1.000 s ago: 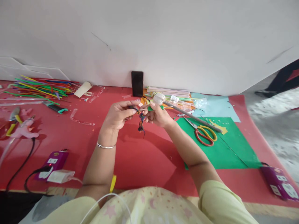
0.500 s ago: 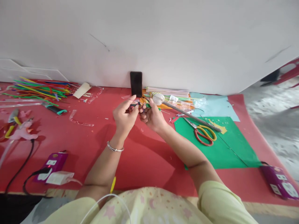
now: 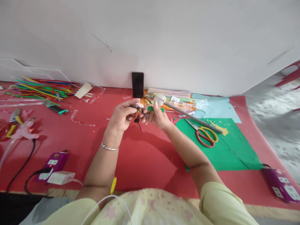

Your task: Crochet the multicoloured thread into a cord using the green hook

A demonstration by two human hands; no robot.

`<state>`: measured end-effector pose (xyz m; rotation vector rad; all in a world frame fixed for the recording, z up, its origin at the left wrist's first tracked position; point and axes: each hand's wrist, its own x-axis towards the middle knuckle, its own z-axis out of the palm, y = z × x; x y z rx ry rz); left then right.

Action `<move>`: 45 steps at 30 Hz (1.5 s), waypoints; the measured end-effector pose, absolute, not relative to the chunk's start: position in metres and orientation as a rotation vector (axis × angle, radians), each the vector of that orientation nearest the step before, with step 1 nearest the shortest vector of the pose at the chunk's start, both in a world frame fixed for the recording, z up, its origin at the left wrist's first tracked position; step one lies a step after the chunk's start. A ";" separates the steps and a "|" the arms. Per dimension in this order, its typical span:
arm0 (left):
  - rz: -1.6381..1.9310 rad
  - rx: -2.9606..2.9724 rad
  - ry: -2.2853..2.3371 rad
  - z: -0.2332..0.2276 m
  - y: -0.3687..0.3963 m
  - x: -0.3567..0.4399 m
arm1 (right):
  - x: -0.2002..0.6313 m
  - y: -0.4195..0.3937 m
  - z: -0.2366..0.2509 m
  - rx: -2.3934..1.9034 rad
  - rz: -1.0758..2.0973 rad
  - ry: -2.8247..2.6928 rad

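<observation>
Hands [image 3: 140, 114] — pinching twisted strand [image 3: 138, 118].

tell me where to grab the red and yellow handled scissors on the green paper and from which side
Take the red and yellow handled scissors by the looped handles, coming from above on the near right. They lie flat on the green paper sheet, blades pointing up-left toward the long grey stick, so the handle end looks freest.

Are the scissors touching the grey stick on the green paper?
Apart. The head view shows the scissors lying on the green paper with a strip of green visible between their handles and the grey stick.
</observation>
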<state>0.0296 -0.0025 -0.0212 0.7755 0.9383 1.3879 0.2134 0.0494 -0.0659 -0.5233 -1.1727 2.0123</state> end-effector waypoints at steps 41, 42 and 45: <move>1.366 0.774 0.964 -0.021 -0.002 0.029 | 0.250 0.069 -0.055 -0.393 0.998 -1.856; 1.360 0.776 0.967 -0.021 -0.002 0.028 | 0.251 0.069 -0.055 -0.376 0.959 -1.874; 1.347 0.775 0.967 -0.020 -0.003 0.027 | 0.254 0.069 -0.055 -0.309 0.833 -1.929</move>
